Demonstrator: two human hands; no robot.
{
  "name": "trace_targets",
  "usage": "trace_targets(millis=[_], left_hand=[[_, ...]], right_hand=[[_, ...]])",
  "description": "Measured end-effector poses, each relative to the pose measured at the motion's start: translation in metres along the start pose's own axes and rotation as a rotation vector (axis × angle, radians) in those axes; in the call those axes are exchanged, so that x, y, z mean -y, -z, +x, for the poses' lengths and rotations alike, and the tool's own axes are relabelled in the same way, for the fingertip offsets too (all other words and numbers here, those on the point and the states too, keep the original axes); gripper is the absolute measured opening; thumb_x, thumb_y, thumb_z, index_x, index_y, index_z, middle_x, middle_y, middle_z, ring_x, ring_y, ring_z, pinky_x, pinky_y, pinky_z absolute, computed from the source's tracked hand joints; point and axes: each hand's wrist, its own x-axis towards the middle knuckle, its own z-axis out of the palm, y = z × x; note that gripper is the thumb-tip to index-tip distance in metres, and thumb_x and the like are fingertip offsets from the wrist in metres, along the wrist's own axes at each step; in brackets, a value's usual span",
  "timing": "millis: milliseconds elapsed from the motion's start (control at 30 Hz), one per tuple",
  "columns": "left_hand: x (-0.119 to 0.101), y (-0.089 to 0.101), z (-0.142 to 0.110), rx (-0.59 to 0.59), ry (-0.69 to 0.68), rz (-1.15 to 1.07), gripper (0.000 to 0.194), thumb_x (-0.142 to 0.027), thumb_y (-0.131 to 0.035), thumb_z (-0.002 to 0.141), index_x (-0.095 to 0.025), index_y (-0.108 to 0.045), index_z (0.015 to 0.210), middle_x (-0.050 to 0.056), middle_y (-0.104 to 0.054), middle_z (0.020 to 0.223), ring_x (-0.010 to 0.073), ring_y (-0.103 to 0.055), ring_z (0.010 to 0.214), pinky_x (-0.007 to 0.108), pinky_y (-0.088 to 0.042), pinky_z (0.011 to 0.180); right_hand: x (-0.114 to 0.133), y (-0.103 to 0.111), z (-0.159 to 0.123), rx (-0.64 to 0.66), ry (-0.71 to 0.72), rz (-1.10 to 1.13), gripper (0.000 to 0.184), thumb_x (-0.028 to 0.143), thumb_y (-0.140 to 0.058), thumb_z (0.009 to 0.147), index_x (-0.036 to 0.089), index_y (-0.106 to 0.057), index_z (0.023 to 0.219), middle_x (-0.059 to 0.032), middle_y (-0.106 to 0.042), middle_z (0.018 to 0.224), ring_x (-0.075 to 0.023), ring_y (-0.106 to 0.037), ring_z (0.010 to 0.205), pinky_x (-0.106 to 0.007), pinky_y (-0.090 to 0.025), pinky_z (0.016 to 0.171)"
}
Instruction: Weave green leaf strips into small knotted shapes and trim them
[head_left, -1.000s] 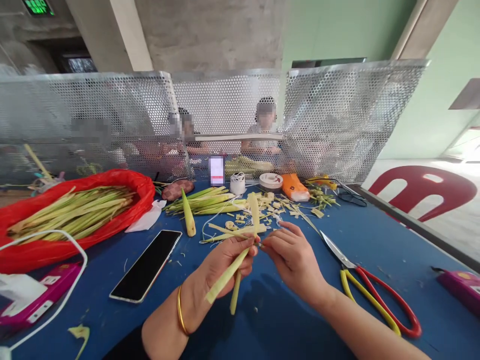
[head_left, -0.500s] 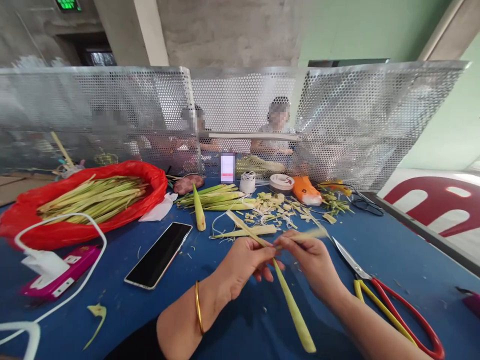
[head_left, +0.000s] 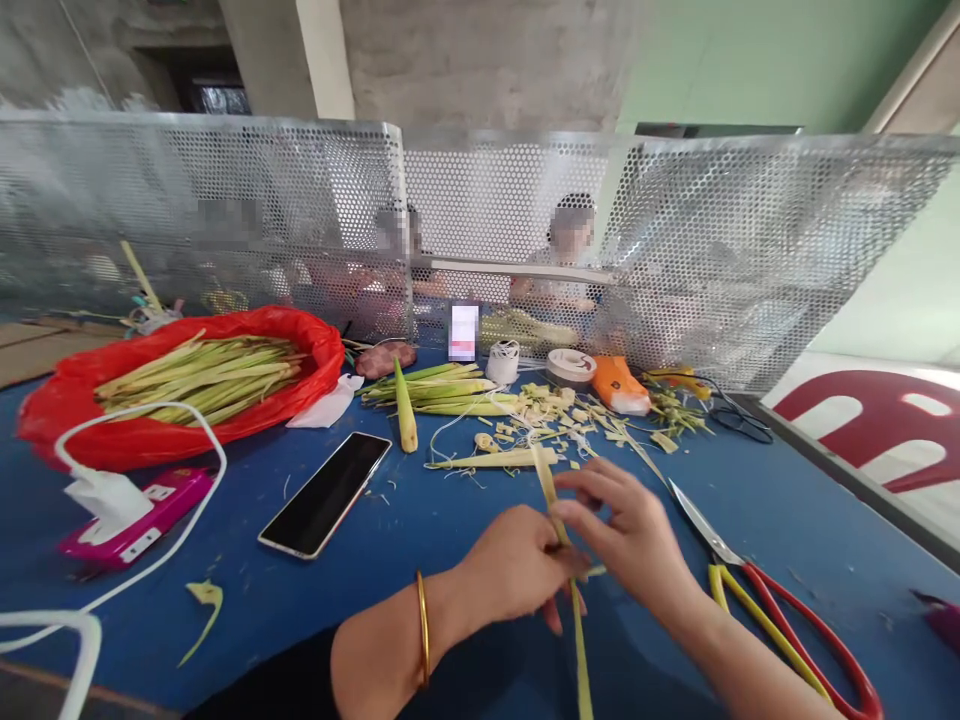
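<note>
A long, pale green leaf strip (head_left: 580, 650) runs upright between my hands, its wider end up and its lower part hanging toward me. My left hand (head_left: 517, 565), with a gold bangle on the wrist, is closed around the strip's middle. Just above, my right hand (head_left: 630, 525) has its thumb and forefinger on the strip's edge. A short pale end juts out between the hands; its far part is hidden by the fingers. Beyond them lies a flat leaf piece (head_left: 495, 460), with a pointed green shoot (head_left: 405, 410) to its left.
Scissors (head_left: 720, 535) with red and yellow handles lie right. A dark-screened phone (head_left: 326, 495), purple power strip (head_left: 154, 520) and red bag (head_left: 60, 440) of stalks are left. Behind are leaf scraps (head_left: 551, 405), a string spool (head_left: 503, 365), tape (head_left: 571, 367) and a perforated metal screen (head_left: 502, 185).
The strip has turned from slanting to nearly upright. My left hand has rolled over, its back now facing up, and moved right and toward me. The view has shifted slightly.
</note>
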Motion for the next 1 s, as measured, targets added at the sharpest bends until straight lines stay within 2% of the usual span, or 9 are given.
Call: trace_targets(millis=[67, 167, 267, 333, 400, 567, 667, 800, 1000], left_hand=[[0.001, -0.003, 0.000, 0.047, 0.013, 0.003, 0.025, -0.038, -0.064, 0.076, -0.016, -0.067, 0.063, 0.005, -0.068, 0.062, 0.0118, -0.054, 0.038, 0.023, -0.034, 0.040], [-0.004, 0.000, 0.003, 0.054, 0.107, -0.129, 0.030, -0.041, -0.059, 0.078, -0.015, -0.065, 0.065, 0.006, -0.068, 0.064, 0.0117, -0.054, 0.039, 0.023, -0.030, 0.038], [-0.009, 0.010, 0.007, -0.098, 0.141, -0.371, 0.032, -0.044, -0.062, 0.077, -0.014, -0.063, 0.066, 0.004, -0.066, 0.062, 0.0111, -0.056, 0.044, 0.021, -0.028, 0.040], [-0.010, 0.015, 0.009, -0.188, 0.136, -0.523, 0.029, -0.041, -0.066, 0.074, -0.014, -0.062, 0.065, 0.001, -0.061, 0.056, 0.0101, -0.054, 0.045, 0.020, -0.030, 0.042], [-0.010, 0.017, 0.009, -0.219, 0.118, -0.622, 0.026, -0.037, -0.068, 0.074, -0.013, -0.062, 0.066, -0.001, -0.057, 0.054, 0.0096, -0.051, 0.048, 0.020, -0.036, 0.046], [-0.012, 0.018, 0.008, -0.143, 0.045, -0.762, 0.007, -0.016, -0.066, 0.072, -0.011, -0.067, 0.077, 0.003, -0.063, 0.067, 0.0110, -0.057, 0.059, 0.025, -0.049, 0.063], [-0.013, 0.022, 0.008, -0.099, 0.025, -0.895, 0.014, -0.007, -0.058, 0.072, -0.009, -0.069, 0.080, 0.005, -0.065, 0.070, 0.0100, -0.057, 0.060, 0.023, -0.049, 0.064], [-0.014, 0.024, 0.008, -0.117, 0.012, -0.941, 0.016, -0.004, -0.054, 0.073, -0.010, -0.069, 0.078, 0.005, -0.065, 0.072, 0.0098, -0.057, 0.061, 0.022, -0.049, 0.064], [-0.015, 0.017, 0.008, -0.216, -0.041, -0.925, 0.013, -0.011, -0.055, 0.084, -0.010, -0.068, 0.084, 0.007, -0.066, 0.076, 0.0124, -0.061, 0.066, 0.025, -0.050, 0.067]], right_hand=[[0.004, -0.007, -0.003, 0.128, -0.075, 0.111, 0.019, 0.031, -0.063, 0.083, 0.021, -0.066, 0.066, 0.0029, -0.051, 0.057, -0.0138, -0.050, 0.054, -0.025, -0.039, 0.049], [0.008, -0.009, -0.005, 0.033, -0.073, 0.156, 0.023, 0.028, -0.058, 0.087, 0.021, -0.059, 0.066, 0.0024, -0.056, 0.060, -0.0130, -0.051, 0.054, -0.025, -0.039, 0.051], [0.010, -0.005, -0.007, -0.044, 0.142, 0.015, 0.013, 0.024, -0.055, 0.090, 0.021, -0.060, 0.078, 0.0000, -0.064, 0.069, -0.0146, -0.056, 0.061, -0.028, -0.040, 0.060], [0.011, -0.004, -0.007, -0.001, 0.306, -0.114, 0.011, 0.020, -0.054, 0.091, 0.021, -0.061, 0.083, -0.0007, -0.064, 0.070, -0.0156, -0.057, 0.063, -0.030, -0.039, 0.064], [0.012, -0.005, -0.008, 0.046, 0.393, -0.209, 0.011, 0.017, -0.053, 0.091, 0.020, -0.062, 0.085, -0.0014, -0.065, 0.071, -0.0166, -0.058, 0.065, -0.032, -0.038, 0.066], [0.012, -0.007, -0.006, 0.067, 0.435, -0.328, 0.013, 0.015, -0.052, 0.091, 0.020, -0.065, 0.088, -0.0036, -0.068, 0.078, -0.0193, -0.059, 0.074, -0.035, -0.037, 0.072], [0.012, -0.006, -0.004, 0.053, 0.455, -0.366, 0.012, 0.016, -0.054, 0.090, 0.020, -0.066, 0.089, -0.0043, -0.070, 0.082, -0.0202, -0.060, 0.078, -0.037, -0.038, 0.076], [0.011, -0.007, -0.004, 0.019, 0.460, -0.405, 0.012, 0.016, -0.056, 0.090, 0.020, -0.067, 0.095, -0.0042, -0.071, 0.087, -0.0206, -0.060, 0.082, -0.039, -0.038, 0.084], [0.005, -0.013, -0.009, -0.067, 0.527, -0.498, 0.024, 0.012, -0.047, 0.094, 0.019, -0.066, 0.106, -0.0048, -0.071, 0.095, -0.0199, -0.060, 0.088, -0.040, -0.035, 0.095]])
